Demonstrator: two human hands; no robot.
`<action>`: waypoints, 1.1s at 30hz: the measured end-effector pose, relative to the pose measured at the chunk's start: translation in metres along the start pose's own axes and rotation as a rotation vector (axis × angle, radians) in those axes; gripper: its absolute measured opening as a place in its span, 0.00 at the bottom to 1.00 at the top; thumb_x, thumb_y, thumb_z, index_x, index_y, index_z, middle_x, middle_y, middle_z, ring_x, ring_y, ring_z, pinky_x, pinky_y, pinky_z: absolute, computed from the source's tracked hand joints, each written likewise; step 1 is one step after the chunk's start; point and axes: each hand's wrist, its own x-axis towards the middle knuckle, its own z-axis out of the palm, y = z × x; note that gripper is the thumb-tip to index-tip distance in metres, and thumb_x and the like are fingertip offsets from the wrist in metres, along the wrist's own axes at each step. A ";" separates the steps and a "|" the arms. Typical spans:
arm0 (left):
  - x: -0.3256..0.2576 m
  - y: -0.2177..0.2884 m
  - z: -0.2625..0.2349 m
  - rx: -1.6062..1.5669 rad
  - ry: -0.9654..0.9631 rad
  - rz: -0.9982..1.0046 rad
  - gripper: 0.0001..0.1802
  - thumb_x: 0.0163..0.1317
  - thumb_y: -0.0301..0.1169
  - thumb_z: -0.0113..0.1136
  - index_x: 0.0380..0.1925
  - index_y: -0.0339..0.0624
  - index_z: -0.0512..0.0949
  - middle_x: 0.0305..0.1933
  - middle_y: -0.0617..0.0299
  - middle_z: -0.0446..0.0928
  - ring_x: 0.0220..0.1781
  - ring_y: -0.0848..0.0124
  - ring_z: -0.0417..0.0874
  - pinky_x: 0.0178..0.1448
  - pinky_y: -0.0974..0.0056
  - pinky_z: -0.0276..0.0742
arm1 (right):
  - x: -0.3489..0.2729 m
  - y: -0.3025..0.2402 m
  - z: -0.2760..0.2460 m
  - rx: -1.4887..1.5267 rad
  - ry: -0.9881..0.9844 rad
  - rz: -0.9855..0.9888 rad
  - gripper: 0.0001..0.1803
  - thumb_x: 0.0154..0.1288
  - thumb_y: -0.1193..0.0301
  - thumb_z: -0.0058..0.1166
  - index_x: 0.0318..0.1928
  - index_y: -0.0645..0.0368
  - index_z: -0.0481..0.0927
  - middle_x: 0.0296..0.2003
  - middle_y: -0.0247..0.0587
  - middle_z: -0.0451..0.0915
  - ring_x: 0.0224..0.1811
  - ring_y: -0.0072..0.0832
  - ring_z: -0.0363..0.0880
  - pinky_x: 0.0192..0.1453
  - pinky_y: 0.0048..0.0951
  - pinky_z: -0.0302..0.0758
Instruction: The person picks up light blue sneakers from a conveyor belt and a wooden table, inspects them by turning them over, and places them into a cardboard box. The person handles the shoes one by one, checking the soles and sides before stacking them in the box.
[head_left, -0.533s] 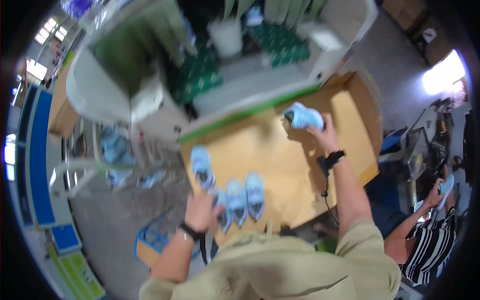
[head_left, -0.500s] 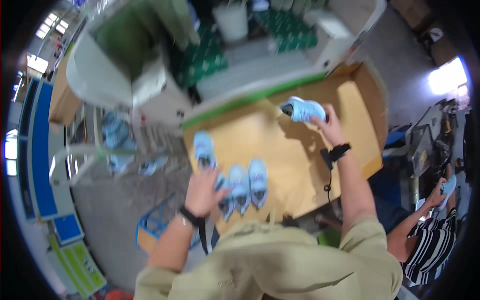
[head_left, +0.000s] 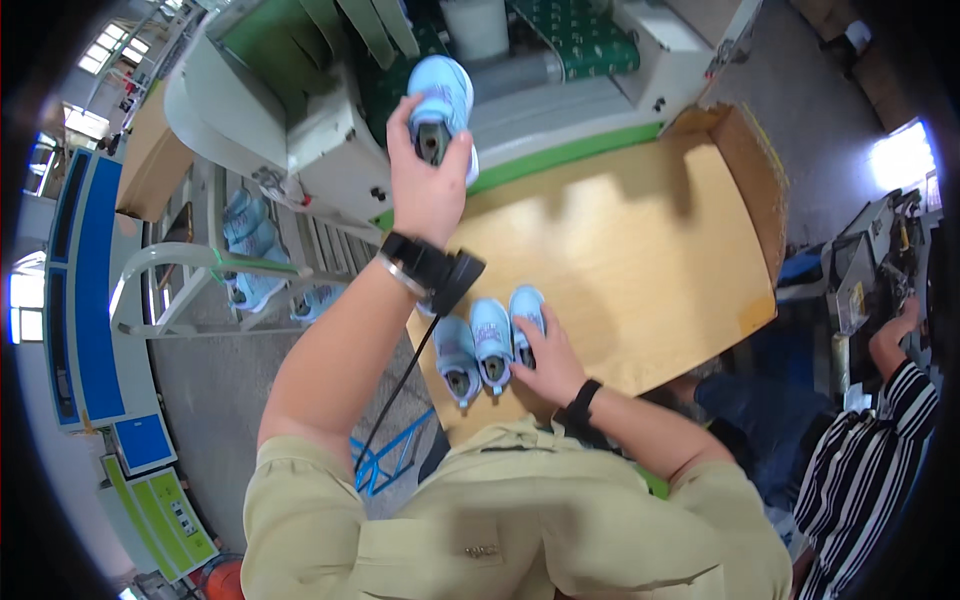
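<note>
Light-blue lace-up shoes with dark inserts in their openings are around my hands. My left hand (head_left: 430,185) reaches far forward and grips one shoe (head_left: 442,90) by its heel end, toe pointing away, over the front of the machine. Three more shoes stand side by side near the table's front left: a left shoe (head_left: 455,350), a middle shoe (head_left: 491,330) and a right shoe (head_left: 526,303). My right hand (head_left: 552,362) is at the right shoe, thumb and fingers around its heel part, which they partly cover.
A wooden tabletop (head_left: 620,270) with a cardboard wall (head_left: 752,185) at its right adjoins a machine with a green patterned belt (head_left: 590,45). Left, a metal rack (head_left: 165,290) holds more blue shoes (head_left: 255,245). A person in a striped top (head_left: 860,470) is at the right.
My left hand has gone from the near shoes to the machine front and now holds a shoe there. My right hand, earlier holding a shoe at the far right, has come back to the row.
</note>
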 end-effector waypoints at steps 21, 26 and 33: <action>-0.165 -0.106 -0.079 0.717 -0.498 -0.297 0.44 0.59 0.42 0.67 0.75 0.52 0.60 0.82 0.40 0.42 0.80 0.38 0.49 0.77 0.36 0.50 | 0.282 -0.065 -0.269 0.007 0.948 -0.512 0.36 0.58 0.78 0.63 0.68 0.57 0.68 0.61 0.52 0.73 0.63 0.49 0.73 0.68 0.40 0.71; -0.158 -0.107 -0.075 0.801 -0.605 -0.326 0.41 0.60 0.37 0.65 0.74 0.49 0.62 0.81 0.40 0.43 0.79 0.42 0.55 0.74 0.38 0.58 | 0.330 -0.035 -0.256 0.018 0.972 -0.302 0.41 0.58 0.81 0.60 0.73 0.49 0.65 0.68 0.67 0.64 0.66 0.60 0.69 0.69 0.45 0.70; -0.164 -0.108 -0.078 0.779 -0.553 -0.222 0.38 0.58 0.31 0.64 0.70 0.43 0.66 0.79 0.33 0.47 0.74 0.37 0.62 0.73 0.45 0.65 | 0.191 0.008 -0.145 -0.241 0.590 -0.114 0.37 0.60 0.67 0.63 0.71 0.52 0.68 0.72 0.59 0.60 0.77 0.57 0.54 0.77 0.58 0.54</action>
